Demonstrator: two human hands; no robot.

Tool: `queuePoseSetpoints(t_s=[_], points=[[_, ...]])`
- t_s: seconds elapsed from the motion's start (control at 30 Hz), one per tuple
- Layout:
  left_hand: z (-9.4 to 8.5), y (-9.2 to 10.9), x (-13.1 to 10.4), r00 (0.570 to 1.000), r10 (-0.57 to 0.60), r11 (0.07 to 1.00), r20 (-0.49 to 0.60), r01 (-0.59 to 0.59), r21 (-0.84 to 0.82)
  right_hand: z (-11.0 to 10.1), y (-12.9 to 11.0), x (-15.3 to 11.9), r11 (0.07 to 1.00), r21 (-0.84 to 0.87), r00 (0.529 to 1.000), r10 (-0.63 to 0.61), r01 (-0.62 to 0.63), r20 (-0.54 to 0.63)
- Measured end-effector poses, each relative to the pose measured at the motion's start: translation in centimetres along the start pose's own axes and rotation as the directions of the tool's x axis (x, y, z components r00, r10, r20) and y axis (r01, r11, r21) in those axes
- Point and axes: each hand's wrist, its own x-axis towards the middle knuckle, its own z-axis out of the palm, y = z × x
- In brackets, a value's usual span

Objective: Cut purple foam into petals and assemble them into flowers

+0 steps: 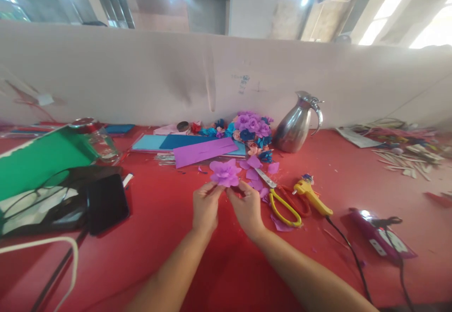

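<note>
A purple paper flower (225,172) is held up between both hands over the red table. My left hand (205,204) pinches its lower left edge, and my right hand (247,207) pinches the lower right. Just beyond the flower lies a strip of purple paper (201,153) on top of blue sheets (148,141). Cut purple petals (253,162) are scattered to the right, beside scissors with yellow handles (282,206). A yellow glue gun (312,195) rests farther right. Behind the petals stands a bunch of purple, blue and pink paper flowers (252,126).
A steel jug (295,126) stands at the back near the white partition (148,76). On the left are a phone (108,204), a glass jar (97,140) and a green sheet (49,161). A power strip (383,234) with black cords lies at right, sticks (402,161) beyond it.
</note>
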Motion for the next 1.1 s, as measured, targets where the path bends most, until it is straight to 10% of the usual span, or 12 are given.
queuePoseSetpoints(t_s=[0.4,0.63,1.1], points=[[-2.7,-0.5,1.4,0.952,0.299,0.835,0.067,-0.295,0.464,-1.1,-0.4,1.6,0.839,0.496,0.971,0.155,-0.226,0.182],[-2.4,0.3,1.6,0.897,0.341,0.744,0.281,-0.44,0.502,-4.0,-1.4,3.8,0.768,0.517,0.924,0.269,-0.377,0.274],[-1.7,0.9,1.9,0.787,0.248,0.677,0.564,-0.558,0.481,-6.0,-3.4,4.5,0.942,0.173,0.888,0.194,-0.287,0.416]])
